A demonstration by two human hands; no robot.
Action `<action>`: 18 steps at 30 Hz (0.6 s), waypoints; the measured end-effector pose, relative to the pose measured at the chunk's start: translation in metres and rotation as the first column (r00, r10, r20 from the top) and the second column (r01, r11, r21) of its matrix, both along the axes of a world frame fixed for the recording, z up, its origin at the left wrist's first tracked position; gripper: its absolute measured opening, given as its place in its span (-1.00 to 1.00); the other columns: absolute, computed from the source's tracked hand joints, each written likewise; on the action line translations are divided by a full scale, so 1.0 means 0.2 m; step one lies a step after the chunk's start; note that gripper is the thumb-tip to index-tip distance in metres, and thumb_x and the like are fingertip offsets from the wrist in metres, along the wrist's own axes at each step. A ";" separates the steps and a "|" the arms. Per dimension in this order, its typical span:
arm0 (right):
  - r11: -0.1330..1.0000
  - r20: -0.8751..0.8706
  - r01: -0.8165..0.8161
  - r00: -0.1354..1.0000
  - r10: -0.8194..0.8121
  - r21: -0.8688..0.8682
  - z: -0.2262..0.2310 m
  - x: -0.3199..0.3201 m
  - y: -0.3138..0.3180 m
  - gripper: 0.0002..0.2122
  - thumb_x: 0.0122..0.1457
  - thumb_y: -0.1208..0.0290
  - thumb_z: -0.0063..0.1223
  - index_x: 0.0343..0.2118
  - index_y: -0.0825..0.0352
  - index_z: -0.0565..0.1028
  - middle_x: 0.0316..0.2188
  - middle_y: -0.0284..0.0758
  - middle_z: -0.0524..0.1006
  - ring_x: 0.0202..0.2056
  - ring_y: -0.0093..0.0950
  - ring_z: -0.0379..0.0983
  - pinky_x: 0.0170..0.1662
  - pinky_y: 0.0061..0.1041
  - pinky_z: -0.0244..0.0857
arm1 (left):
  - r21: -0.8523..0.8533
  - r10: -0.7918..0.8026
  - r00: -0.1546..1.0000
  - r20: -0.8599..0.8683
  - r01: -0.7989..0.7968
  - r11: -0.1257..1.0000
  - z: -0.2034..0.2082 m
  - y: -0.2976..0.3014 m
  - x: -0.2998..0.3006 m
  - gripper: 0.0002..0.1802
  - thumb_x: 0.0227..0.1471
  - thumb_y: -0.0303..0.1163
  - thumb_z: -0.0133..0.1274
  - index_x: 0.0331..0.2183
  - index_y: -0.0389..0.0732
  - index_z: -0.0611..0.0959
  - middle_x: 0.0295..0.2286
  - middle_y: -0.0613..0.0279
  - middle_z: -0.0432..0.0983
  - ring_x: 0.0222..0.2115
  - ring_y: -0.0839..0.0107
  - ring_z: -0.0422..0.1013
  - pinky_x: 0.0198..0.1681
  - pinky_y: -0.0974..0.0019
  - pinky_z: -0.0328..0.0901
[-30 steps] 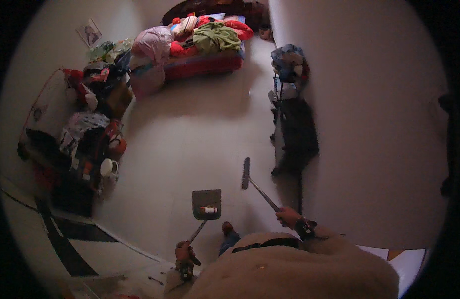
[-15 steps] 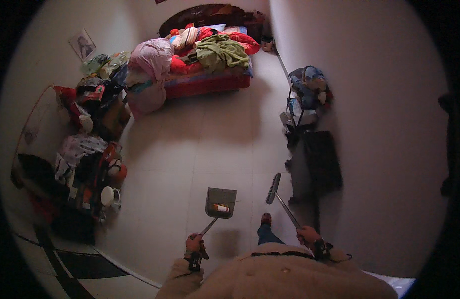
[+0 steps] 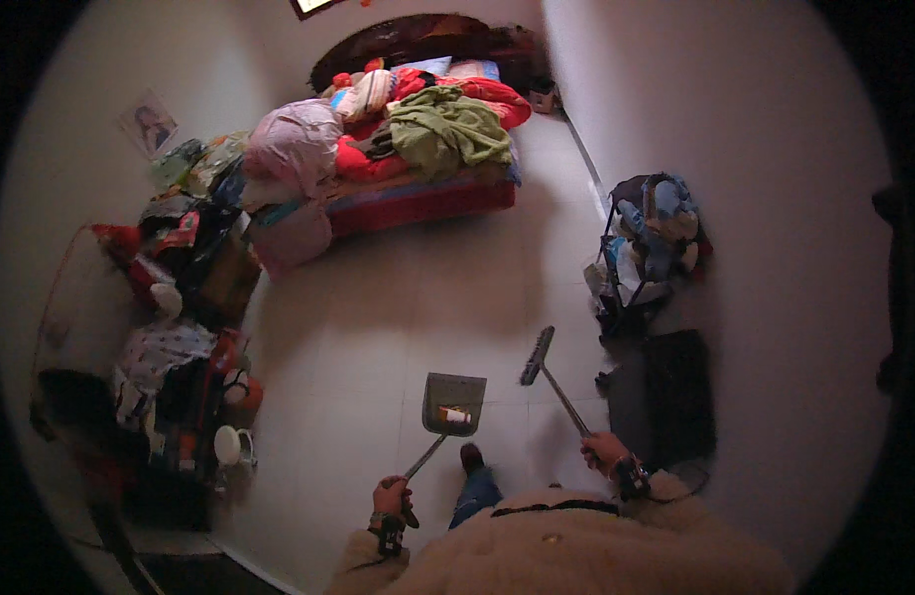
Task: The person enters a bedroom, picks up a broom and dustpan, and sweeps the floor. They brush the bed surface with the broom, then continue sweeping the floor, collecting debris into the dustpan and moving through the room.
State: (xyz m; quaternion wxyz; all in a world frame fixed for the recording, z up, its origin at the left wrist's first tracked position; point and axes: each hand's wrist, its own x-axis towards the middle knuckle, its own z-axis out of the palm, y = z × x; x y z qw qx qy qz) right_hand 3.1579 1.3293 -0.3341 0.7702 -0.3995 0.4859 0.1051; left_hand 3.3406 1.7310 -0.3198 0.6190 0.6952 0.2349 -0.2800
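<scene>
My left hand [image 3: 390, 499] is closed round the handle of a grey dustpan [image 3: 438, 389]. In its scoop lies some litter [image 3: 456, 416], white and orange-brown, too small to name. The pan appears to be held just over the pale tiled floor, though its exact height is hard to tell. To the right, my right hand [image 3: 604, 452] grips the thin handle of a broom [image 3: 539, 355]. The broom's dark-bristled head points ahead and leftward, apart from the dustpan. One of my feet, in a dark shoe [image 3: 471, 456], shows between the two tools.
Ahead stands a red bed [image 3: 427, 213] heaped with bedding and a green blanket [image 3: 452, 129]. Bags and household items [image 3: 194, 248] line the left wall, with a white round object [image 3: 229, 445] nearest me. Along the right wall are a clothes-laden rack [image 3: 646, 233] and a dark box [image 3: 675, 397].
I have stepped forward, and the bed and side piles sit nearer. The dustpan has shifted slightly right in view and the broom head slightly up and left. Both hands keep their holds.
</scene>
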 end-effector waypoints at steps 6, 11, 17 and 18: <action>0.997 0.007 -0.011 1.000 0.012 -0.077 0.00 0.56 -0.15 -0.87 0.04 0.40 -0.04 -0.39 0.33 0.35 -0.62 -0.39 0.33 -0.66 -0.62 0.23 -0.68 -0.62 0.12 | 0.013 -0.095 0.995 -0.032 0.096 0.995 0.00 -0.33 0.70 -0.78 -0.17 -0.35 0.10 -0.42 -0.18 0.45 -0.63 0.18 0.39 -0.76 0.47 0.23 -0.71 0.40 0.19; 0.992 -0.006 0.101 0.995 -0.102 -0.077 0.12 0.91 -0.28 -0.85 0.05 0.39 -0.05 -0.35 0.32 0.36 -0.62 -0.41 0.32 -0.67 -0.63 0.23 -0.67 -0.65 0.11 | 0.067 -0.304 0.952 -0.032 0.305 0.950 0.03 -0.70 1.23 -0.78 -0.19 -0.36 0.09 -0.41 -0.18 0.46 -0.64 0.22 0.38 -0.78 0.51 0.20 -0.71 0.40 0.19; 0.974 -0.100 0.132 0.983 -0.152 -0.187 0.09 1.22 -0.67 -0.81 0.01 0.40 -0.02 -0.30 0.30 0.36 -0.62 -0.41 0.32 -0.67 -0.64 0.20 -0.68 -0.66 0.08 | 0.018 -0.413 0.909 -0.055 0.414 0.910 -0.04 -1.25 1.71 -0.80 -0.20 -0.38 0.11 -0.43 -0.16 0.48 -0.65 0.25 0.37 -0.74 0.53 0.23 -0.70 0.41 0.20; 0.975 -0.083 0.138 0.984 -0.155 -0.177 0.06 1.29 -0.76 -0.80 0.01 0.40 -0.01 -0.29 0.31 0.36 -0.62 -0.40 0.32 -0.67 -0.64 0.20 -0.68 -0.66 0.08 | 0.018 -0.423 0.904 -0.058 0.424 0.905 -0.05 -1.34 1.77 -0.80 -0.20 -0.38 0.11 -0.43 -0.16 0.48 -0.65 0.24 0.37 -0.74 0.52 0.23 -0.70 0.40 0.20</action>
